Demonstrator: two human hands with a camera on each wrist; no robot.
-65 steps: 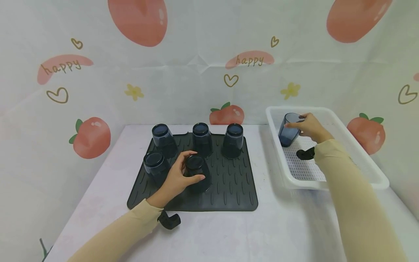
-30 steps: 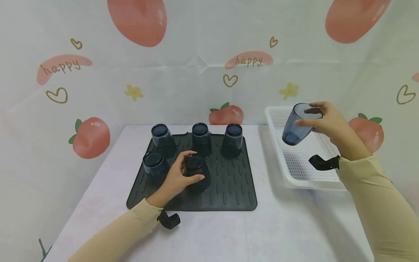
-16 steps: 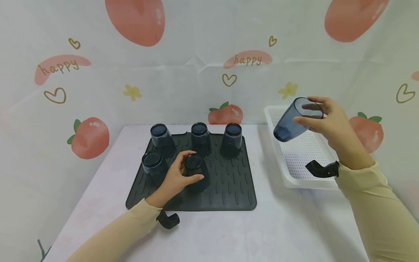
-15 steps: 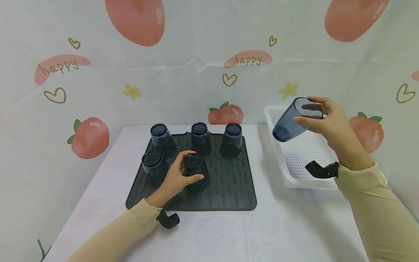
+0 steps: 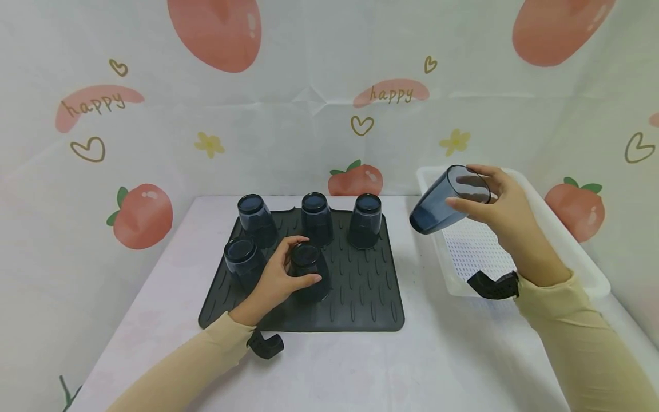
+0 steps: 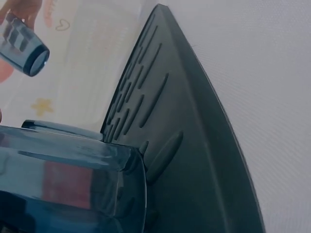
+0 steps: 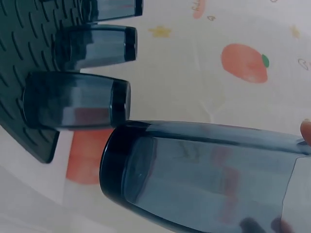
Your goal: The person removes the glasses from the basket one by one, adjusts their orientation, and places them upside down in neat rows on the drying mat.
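Observation:
Tilted in the air over the left rim of a white basket is a blue clear drinking glass (image 5: 435, 206); my right hand (image 5: 504, 217) grips it near its mouth, base pointing down-left. That glass (image 7: 209, 174) fills much of the right wrist view. My left hand (image 5: 280, 280) holds another upside-down glass (image 5: 309, 272) standing on a dark drying mat (image 5: 360, 303), thumb on its near side and fingers around the far side. In the left wrist view this glass (image 6: 73, 179) lies close to the camera, the hand almost wholly out of frame.
Upside-down glasses stand on the mat too: three along the back, the rightmost glass (image 5: 366, 220) among them, and one glass (image 5: 244, 263) at front left. The white basket (image 5: 576, 269) with a perforated bottom stands to the right. A printed cloth wall (image 5: 309, 137) rises behind.
My right hand has lifted the glass out of the basket, then carried it left and slightly down, tilting it further. My left hand stays on its glass.

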